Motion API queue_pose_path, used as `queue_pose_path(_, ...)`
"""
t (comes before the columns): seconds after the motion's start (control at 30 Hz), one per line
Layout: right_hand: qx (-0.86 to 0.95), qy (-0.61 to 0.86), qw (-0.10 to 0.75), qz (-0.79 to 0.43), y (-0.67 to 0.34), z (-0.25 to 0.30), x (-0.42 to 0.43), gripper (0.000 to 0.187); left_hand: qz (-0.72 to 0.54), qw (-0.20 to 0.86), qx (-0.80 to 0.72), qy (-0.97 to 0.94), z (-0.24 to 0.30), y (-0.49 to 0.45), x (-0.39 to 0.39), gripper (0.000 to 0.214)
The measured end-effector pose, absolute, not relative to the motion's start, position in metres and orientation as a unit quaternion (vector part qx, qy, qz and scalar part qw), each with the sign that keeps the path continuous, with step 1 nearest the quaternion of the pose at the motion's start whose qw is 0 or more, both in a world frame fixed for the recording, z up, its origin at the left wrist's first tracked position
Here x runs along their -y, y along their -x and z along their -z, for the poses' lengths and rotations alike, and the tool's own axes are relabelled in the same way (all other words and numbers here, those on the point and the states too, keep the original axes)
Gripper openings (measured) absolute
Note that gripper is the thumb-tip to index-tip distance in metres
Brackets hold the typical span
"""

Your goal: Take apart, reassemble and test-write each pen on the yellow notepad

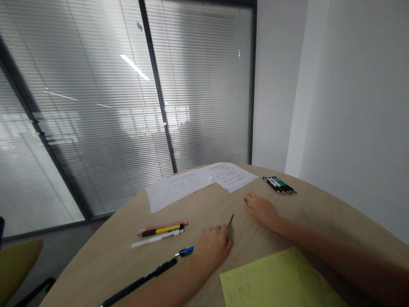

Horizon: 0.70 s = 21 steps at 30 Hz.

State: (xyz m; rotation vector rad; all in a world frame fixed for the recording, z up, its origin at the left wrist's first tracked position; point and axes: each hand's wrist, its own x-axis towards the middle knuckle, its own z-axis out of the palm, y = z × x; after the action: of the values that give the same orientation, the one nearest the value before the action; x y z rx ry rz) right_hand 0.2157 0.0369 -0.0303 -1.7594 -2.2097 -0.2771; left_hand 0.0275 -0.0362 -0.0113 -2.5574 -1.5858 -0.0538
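My left hand [212, 243] is closed over the middle of the table, a thin dark stick [230, 220] poking up from its fingers; its lower part is hidden by the hand. Farther right, my right hand [261, 209] rests on the tabletop with its fingers curled in, and nothing shows in them. Beside my left forearm lies a long black pen [140, 282], with a blue-ended piece [185, 251] at its far end, close to the wrist. Left of that hand lie a white pen [156, 238], a yellow and black pen [164, 230] and a pink one [159, 226].
Several black, white and green pens [279, 185] lie side by side beyond my right hand. Printed sheets [182, 187] cover the table's far edge. A yellow sheet [271, 281] with faint writing lies in front of me. At lower left stands a yellow chair [19, 264].
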Motion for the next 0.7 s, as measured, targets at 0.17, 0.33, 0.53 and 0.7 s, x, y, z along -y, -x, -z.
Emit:
queue_pose_path(0.17, 0.861, 0.474, 0.177, 0.052, -0.215, 0.030, -0.017, 0.030, 0.030, 0.069, 0.513, 0.855, 0.012, -0.028, 0.036, 0.022)
queue_pose_path(0.33, 0.884, 0.437, 0.162, 0.029, -0.220, 0.026, -0.005, 0.016, 0.042, 0.072, 0.466, 0.881, 0.011, -0.028, 0.038, 0.022)
queue_pose_path(0.53, 0.867, 0.470, 0.163, 0.029, -0.240, 0.025, 0.004, 0.009, 0.068, 0.053, 0.489, 0.868, 0.010, -0.027, 0.038, 0.025)
queue_pose_path(0.7, 0.824, 0.548, 0.140, 0.025, -0.253, 0.029, 0.001, 0.011, 0.100, 0.051, 0.489, 0.865, 0.012, -0.027, 0.038, 0.027)
